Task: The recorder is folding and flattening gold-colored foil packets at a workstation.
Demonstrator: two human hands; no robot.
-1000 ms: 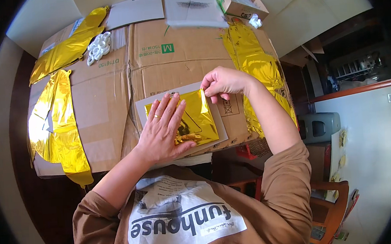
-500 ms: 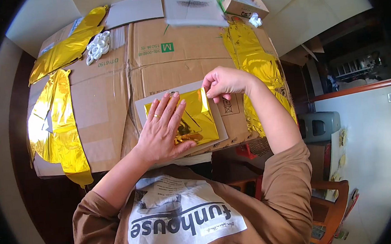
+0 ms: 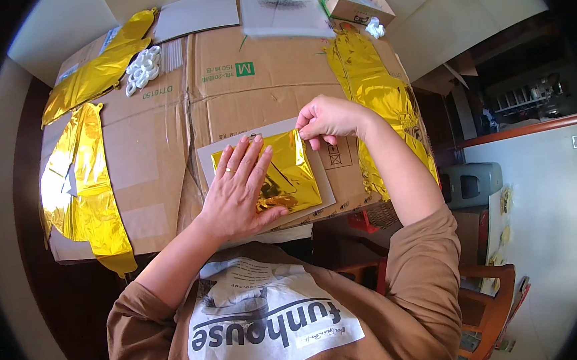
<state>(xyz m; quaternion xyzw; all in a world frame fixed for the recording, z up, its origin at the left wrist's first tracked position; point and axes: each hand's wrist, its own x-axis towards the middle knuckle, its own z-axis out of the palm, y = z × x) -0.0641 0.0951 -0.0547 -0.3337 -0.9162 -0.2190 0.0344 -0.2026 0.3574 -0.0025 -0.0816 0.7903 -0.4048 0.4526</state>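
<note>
The person's left hand (image 3: 235, 184) lies palm down, its outstretched fingers set close together rather than spread, on a shiny flat rectangular piece of gold foil (image 3: 298, 172), covering much of its left part. The fingers grip nothing, and a thin ring circles one of them. The right hand (image 3: 331, 120) reaches in from the other side, thumb and forefinger pinched narrow on the upper right corner of that piece, the remaining fingers curled. The foil rests on a flat light-grey rectangular card (image 3: 205, 162) that shows around its edges, near the front edge of a surface of brown cardboard (image 3: 145, 136) and close to the person's body. To the right, partly behind the right forearm, lies a long crinkled strip of gold foil (image 3: 376, 93); well to the left is a bent, glossy sheet of gold foil (image 3: 90, 170). Farther back on the left, a heap of small white rings (image 3: 142, 70) sits against another length of gold foil (image 3: 87, 80). At the back are a pale rectangular board (image 3: 197, 16) and an open cardboard box (image 3: 350, 5).
</note>
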